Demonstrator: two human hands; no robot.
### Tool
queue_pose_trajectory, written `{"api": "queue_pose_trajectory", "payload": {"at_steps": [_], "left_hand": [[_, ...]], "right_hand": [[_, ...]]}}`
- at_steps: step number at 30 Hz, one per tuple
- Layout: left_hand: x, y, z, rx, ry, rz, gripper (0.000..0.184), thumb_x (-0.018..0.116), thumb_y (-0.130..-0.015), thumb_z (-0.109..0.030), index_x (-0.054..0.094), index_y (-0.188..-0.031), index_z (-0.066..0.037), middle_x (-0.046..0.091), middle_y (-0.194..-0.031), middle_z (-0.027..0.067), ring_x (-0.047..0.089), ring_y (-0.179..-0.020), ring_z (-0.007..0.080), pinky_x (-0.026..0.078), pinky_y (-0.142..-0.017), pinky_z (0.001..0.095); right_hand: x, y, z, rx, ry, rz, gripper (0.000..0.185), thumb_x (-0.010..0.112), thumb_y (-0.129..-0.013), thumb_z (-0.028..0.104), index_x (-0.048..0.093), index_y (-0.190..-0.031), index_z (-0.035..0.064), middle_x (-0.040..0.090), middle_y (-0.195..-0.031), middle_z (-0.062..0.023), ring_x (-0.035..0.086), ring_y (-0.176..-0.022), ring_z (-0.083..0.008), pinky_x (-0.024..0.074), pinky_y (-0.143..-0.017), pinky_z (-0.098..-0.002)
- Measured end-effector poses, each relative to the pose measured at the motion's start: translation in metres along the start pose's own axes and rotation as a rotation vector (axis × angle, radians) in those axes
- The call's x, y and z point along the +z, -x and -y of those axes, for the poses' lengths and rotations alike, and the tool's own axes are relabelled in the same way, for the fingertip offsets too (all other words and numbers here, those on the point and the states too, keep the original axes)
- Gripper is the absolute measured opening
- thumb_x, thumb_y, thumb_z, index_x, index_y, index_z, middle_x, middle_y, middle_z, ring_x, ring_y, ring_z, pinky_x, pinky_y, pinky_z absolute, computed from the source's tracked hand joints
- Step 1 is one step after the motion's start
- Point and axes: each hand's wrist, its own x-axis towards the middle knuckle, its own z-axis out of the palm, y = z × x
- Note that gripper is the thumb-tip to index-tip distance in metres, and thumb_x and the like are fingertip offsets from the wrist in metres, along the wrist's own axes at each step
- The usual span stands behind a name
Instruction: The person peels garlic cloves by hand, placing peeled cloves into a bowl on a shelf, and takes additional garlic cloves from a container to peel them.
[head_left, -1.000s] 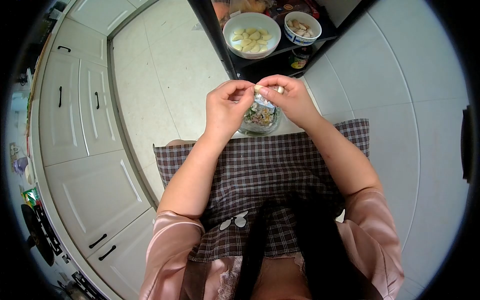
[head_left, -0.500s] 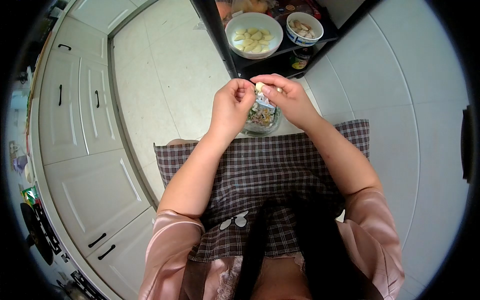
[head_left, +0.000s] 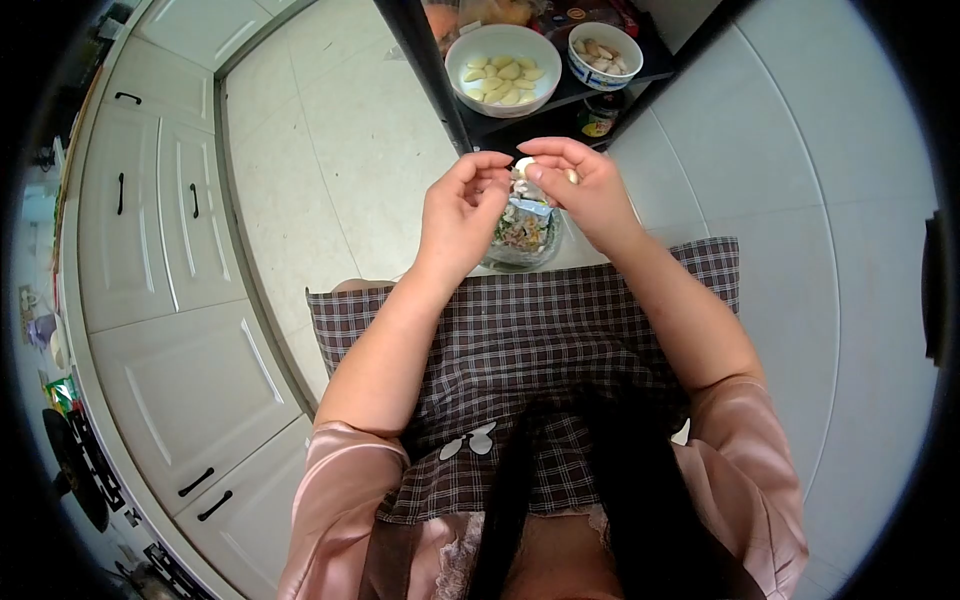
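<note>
From the head cam, the only view here: the right hand [head_left: 590, 195] is pinching a pale garlic clove [head_left: 525, 167] between thumb and fingers, right at the tips, and another pale bit [head_left: 571, 177] pokes out farther back in that hand. The clove sits just beside the left hand's fingertips; can't tell if they touch. The left hand [head_left: 460, 215] is half curled, thumb close to the fingers, and I honestly can't tell if it's holding anything. Below both is a see-through container [head_left: 549, 250] with mixed scraps [head_left: 523, 230]. Past the hands, a white bowl [head_left: 500, 38] of peeled cloves [head_left: 497, 83] is on a dark shelf [head_left: 560, 102].
</note>
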Motion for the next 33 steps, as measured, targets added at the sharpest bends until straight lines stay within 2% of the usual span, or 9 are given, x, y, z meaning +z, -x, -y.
{"api": "queue_pose_trajectory", "payload": {"at_steps": [2,5,9,11,21,26,27,30,33], "left_hand": [[0.002,0.002,-0.003,0.025,-0.12,0.078,0.022,0.062,-0.083,-0.006,0.058,-0.104,0.001,0.06,-0.093,0.0046,0.055,-0.086,0.0096,0.047,-0.073,0.0225],[0.004,0.002,-0.001,0.1,-0.223,0.074,0.023,0.065,-0.082,-0.008,0.061,-0.102,0.001,0.061,-0.092,0.0057,0.056,-0.082,0.0098,0.048,-0.072,0.0222],[0.0,0.0,0.002,0.1,-0.196,0.041,0.02,0.066,-0.082,-0.009,0.062,-0.098,0.002,0.062,-0.087,0.0056,0.057,-0.077,0.0095,0.048,-0.07,0.0218],[-0.002,0.0,0.0,0.002,-0.187,0.006,0.018,0.064,-0.084,-0.009,0.061,-0.096,0.003,0.063,-0.084,0.0057,0.058,-0.074,0.0093,0.048,-0.067,0.0213],[-0.007,-0.004,-0.003,-0.001,-0.084,-0.062,0.012,0.058,-0.087,-0.008,0.062,-0.093,0.002,0.063,-0.083,0.0043,0.057,-0.073,0.0095,0.047,-0.069,0.0218],[-0.006,0.001,0.0,-0.012,-0.404,0.159,0.015,0.064,-0.081,-0.009,0.063,-0.093,0.001,0.062,-0.085,0.0057,0.057,-0.078,0.0119,0.046,-0.07,0.0232],[-0.009,0.0,0.003,0.055,-0.475,0.194,0.02,0.068,-0.078,-0.012,0.064,-0.092,0.001,0.061,-0.087,0.0072,0.057,-0.077,0.0126,0.046,-0.072,0.0244],[-0.01,0.001,0.009,-0.056,-0.512,0.25,0.02,0.067,-0.078,-0.013,0.064,-0.091,0.001,0.062,-0.087,0.0077,0.057,-0.074,0.0141,0.045,-0.07,0.0255],[-0.008,0.004,0.013,0.026,-0.618,0.283,0.019,0.066,-0.078,-0.014,0.064,-0.09,0.0,0.062,-0.086,0.0087,0.057,-0.072,0.0165,0.045,-0.068,0.0267]], "right_hand": [[0.002,0.0,-0.002,-0.033,0.03,-0.03,0.019,0.062,-0.083,0.009,0.06,-0.1,0.0005,0.063,-0.089,-0.0037,0.056,-0.08,-0.0063,0.0456,-0.068,-0.0198],[-0.003,-0.003,-0.009,-0.12,0.08,-0.017,0.018,0.063,-0.082,0.009,0.062,-0.097,-0.0001,0.063,-0.089,-0.0037,0.057,-0.081,-0.0077,0.0466,-0.072,-0.0216],[-0.002,-0.001,-0.002,-0.062,0.095,-0.017,0.02,0.064,-0.081,0.009,0.061,-0.099,-0.0002,0.063,-0.088,-0.0034,0.057,-0.081,-0.0078,0.0467,-0.073,-0.0217],[0.0,0.0,0.0,-0.056,0.042,0.005,0.02,0.064,-0.081,0.009,0.06,-0.099,-0.0003,0.062,-0.087,-0.0033,0.057,-0.081,-0.0078,0.0468,-0.072,-0.0218],[-0.006,-0.002,-0.001,0.068,-0.038,0.009,0.02,0.065,-0.081,0.011,0.059,-0.099,0.003,0.062,-0.084,-0.0011,0.051,-0.067,-0.0035,0.0417,-0.06,-0.0173],[-0.004,-0.002,-0.004,0.06,-0.015,0.021,0.018,0.064,-0.081,0.011,0.058,-0.096,0.0026,0.062,-0.082,-0.0011,0.051,-0.066,-0.0032,0.0408,-0.058,-0.0165],[-0.003,-0.002,-0.005,0.06,-0.015,0.021,0.018,0.064,-0.081,0.011,0.058,-0.096,0.0026,0.062,-0.082,-0.0011,0.051,-0.066,-0.0032,0.0408,-0.058,-0.0165],[-0.004,-0.003,-0.006,0.108,0.029,0.042,0.017,0.064,-0.082,0.011,0.058,-0.096,0.0021,0.062,-0.081,-0.002,0.049,-0.063,-0.0035,0.0404,-0.057,-0.0169],[-0.007,-0.006,-0.01,0.198,-0.012,0.004,0.016,0.063,-0.082,0.01,0.058,-0.095,0.0014,0.064,-0.083,-0.0048,0.048,-0.06,-0.0039,0.0398,-0.054,-0.0172]]}}
